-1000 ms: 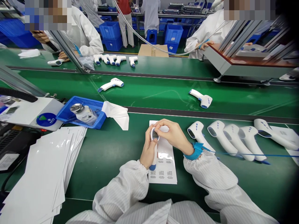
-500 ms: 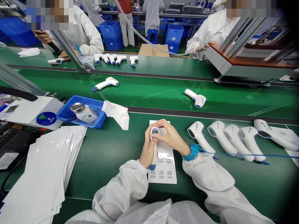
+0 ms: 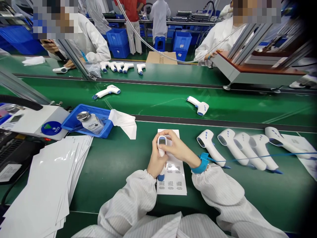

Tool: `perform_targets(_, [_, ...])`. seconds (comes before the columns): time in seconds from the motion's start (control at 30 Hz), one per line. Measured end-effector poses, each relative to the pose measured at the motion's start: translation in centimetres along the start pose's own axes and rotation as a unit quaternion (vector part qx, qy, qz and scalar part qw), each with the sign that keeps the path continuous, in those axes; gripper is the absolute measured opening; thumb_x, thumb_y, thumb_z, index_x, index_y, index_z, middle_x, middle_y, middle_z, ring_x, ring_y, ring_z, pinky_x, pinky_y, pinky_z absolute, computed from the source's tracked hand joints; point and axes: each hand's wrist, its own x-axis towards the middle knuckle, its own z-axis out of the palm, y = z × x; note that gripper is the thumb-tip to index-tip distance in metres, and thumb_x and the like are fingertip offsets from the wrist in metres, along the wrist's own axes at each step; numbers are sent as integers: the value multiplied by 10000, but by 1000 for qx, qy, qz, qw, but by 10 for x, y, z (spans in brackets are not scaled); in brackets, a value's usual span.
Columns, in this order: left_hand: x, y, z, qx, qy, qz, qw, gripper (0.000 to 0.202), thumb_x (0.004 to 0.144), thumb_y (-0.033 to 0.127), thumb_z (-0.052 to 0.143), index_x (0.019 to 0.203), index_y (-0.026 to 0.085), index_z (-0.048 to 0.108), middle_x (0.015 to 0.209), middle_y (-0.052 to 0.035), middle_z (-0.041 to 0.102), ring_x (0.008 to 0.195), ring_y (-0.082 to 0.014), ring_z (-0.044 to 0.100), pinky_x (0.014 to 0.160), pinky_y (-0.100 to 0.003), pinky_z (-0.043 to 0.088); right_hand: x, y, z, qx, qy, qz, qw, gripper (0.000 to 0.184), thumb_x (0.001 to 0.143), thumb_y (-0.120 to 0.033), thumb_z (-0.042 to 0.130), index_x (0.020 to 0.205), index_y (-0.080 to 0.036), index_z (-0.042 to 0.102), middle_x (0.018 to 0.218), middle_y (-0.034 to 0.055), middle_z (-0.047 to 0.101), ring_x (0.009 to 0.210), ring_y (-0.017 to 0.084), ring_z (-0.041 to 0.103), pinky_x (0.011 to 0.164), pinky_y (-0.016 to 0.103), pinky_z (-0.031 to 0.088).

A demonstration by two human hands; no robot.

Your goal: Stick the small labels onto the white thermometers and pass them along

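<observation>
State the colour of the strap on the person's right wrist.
The wrist strap is blue; head view.

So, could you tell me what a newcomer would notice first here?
Dead centre, the left hand and right hand hold a white thermometer above a printed sheet. To the right lies a row of matching thermometers; at lower left, a fanned stack of white sheets.

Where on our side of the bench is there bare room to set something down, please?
The widest bare patch of green mat lies between the stack of white sheets and the printed sheet under the held thermometer. Another lies nearer than the row of thermometers, right of the right sleeve. It is crowded around the blue tray and white cloth.
</observation>
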Motion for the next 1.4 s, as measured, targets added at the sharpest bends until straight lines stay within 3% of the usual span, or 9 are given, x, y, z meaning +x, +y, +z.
perform_targets(0.17, [-4, 10, 1, -33, 6, 42, 999, 859, 766, 255, 675, 1472, 298, 188, 1475, -121, 355, 1244, -288, 503, 968, -402, 485, -22, -12, 6, 126, -48, 114, 984, 649, 742, -355, 720, 1310, -272, 419, 1376, 88, 452, 1238, 240, 497, 1033, 423, 425])
perform_targets(0.33, [-1, 25, -7, -56, -78, 45, 994, 1070, 758, 255, 687, 1500, 349, -79, 1535, -114, 268, 1316, -313, 427, 1004, -428, 451, -21, -16, 3, 119, -141, 130, 974, 559, 887, -453, 547, 1372, -225, 386, 1191, 86, 620, 1051, 219, 619, 892, 360, 499])
perform_targets(0.5, [9, 23, -18, 45, -83, 35, 995, 995, 767, 195, 602, 1508, 291, -55, 1495, -113, 305, 1430, -291, 223, 1159, -487, 189, 64, 0, -20, -231, 59, 107, 965, 429, 874, -439, 549, 1218, -184, 518, 1008, 75, 686, 875, 227, 648, 757, 330, 496])
perform_targets(0.63, [12, 15, -24, 92, -64, 33, 993, 797, 824, 228, 553, 1491, 284, 119, 1391, -109, 404, 1372, -283, 316, 1145, -492, 206, 127, 9, -50, -312, 165, 96, 931, 588, 822, -377, 635, 1333, -162, 439, 1340, 155, 530, 1237, 307, 469, 990, 405, 393])
perform_targets(0.77, [11, 12, -28, 82, -33, 19, 996, 665, 855, 261, 540, 1452, 264, 245, 1322, -105, 451, 1307, -261, 391, 1123, -450, 273, 131, 21, -86, -347, 294, 174, 873, 691, 801, -251, 626, 1377, -41, 308, 1511, 287, 215, 1412, 402, 151, 1095, 547, 204])
perform_targets(0.87, [11, 11, -27, 52, -14, -4, 999, 580, 866, 287, 553, 1408, 282, 346, 1274, -92, 494, 1250, -254, 456, 1084, -422, 331, 117, 30, -116, -333, 334, 249, 846, 726, 784, -248, 623, 1356, 11, 260, 1433, 384, 250, 1352, 465, 259, 1028, 624, 254])
perform_targets(1.1, [21, 24, -25, -217, 38, -94, 971, 515, 859, 422, 556, 1328, 220, 489, 1105, -109, 636, 1131, -266, 551, 978, -432, 440, 76, 20, -123, -270, 174, 205, 924, 475, 823, -243, 598, 1252, -105, 449, 1127, 155, 630, 1033, 280, 615, 887, 384, 474])
perform_targets(1.3, [16, 30, -22, -322, -143, -181, 918, 741, 779, 298, 607, 1445, 237, 287, 975, -97, 640, 693, -184, 616, 573, -320, 521, 13, 11, -65, -135, -103, -35, 985, 541, 804, -277, 655, 1318, -237, 491, 1236, 55, 595, 1095, 210, 590, 936, 342, 478])
perform_targets(1.4, [12, 22, -13, -263, -81, -153, 949, 915, 698, 111, 614, 1465, 336, 169, 819, 10, 568, 478, -71, 443, 388, -170, 340, 7, 26, -52, -178, -29, -24, 983, 464, 777, -183, 648, 1234, -206, 568, 1140, 73, 617, 1036, 208, 603, 922, 368, 483])
